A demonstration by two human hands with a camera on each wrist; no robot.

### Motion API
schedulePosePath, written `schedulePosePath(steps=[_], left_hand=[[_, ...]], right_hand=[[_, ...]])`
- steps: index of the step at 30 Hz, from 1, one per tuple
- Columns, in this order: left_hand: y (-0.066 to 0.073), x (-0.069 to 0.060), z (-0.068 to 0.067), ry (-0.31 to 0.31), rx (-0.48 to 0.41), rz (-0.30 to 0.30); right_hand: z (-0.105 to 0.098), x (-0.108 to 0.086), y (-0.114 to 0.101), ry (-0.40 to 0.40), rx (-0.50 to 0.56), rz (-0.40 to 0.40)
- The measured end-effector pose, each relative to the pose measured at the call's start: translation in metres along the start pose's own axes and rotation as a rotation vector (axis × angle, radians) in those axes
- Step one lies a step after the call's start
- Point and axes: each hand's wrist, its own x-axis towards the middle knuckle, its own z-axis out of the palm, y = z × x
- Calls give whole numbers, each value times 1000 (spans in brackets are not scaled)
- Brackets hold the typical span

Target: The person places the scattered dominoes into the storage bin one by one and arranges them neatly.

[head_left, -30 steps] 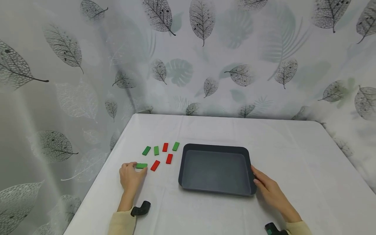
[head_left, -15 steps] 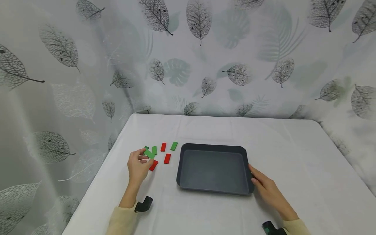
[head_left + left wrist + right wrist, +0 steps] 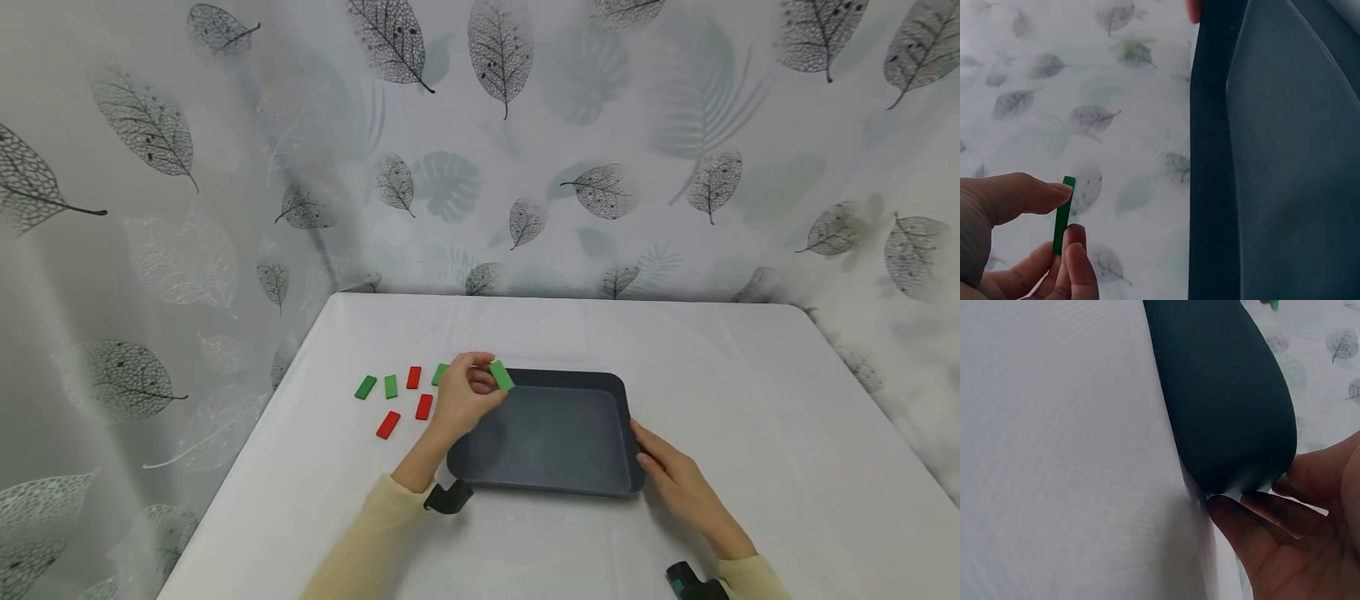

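Note:
My left hand (image 3: 463, 398) pinches a small green block (image 3: 501, 375) between thumb and fingertips, above the left part of a dark grey baking tray (image 3: 558, 485). The left wrist view shows this green block (image 3: 1064, 215) edge-on, apart from the tray (image 3: 1213, 156). With its thumb and fingers my right hand (image 3: 686, 487) grips the right side of the tray. In the right wrist view the fingers (image 3: 1244, 531) reach to the tray's underside (image 3: 1222, 394). Inside the tray no block shows.
Left of the tray lie a dark green block (image 3: 366, 387), a light green block (image 3: 391, 386) and red blocks (image 3: 387, 425). Another green block (image 3: 439, 374) is partly behind my left hand. A white cloth covers the table (image 3: 750, 400); a leaf-patterned curtain (image 3: 660, 233) hangs behind it.
My left hand has lifted the green block off the table and carried it right, past the other blocks, to above the tray. The right hand keeps its hold on the tray.

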Motion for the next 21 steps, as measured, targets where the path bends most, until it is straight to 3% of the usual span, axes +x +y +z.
schedulePosePath(steps=[4, 9, 21], left_hand=[[2, 7, 33, -84, 7, 15], [6, 11, 70, -160, 4, -32], [-1, 12, 136, -180, 78, -195]], right_hand=[[-1, 1, -1, 4, -17, 2], [-1, 1, -2, 2, -23, 12], [-2, 1, -1, -25, 17, 47]])
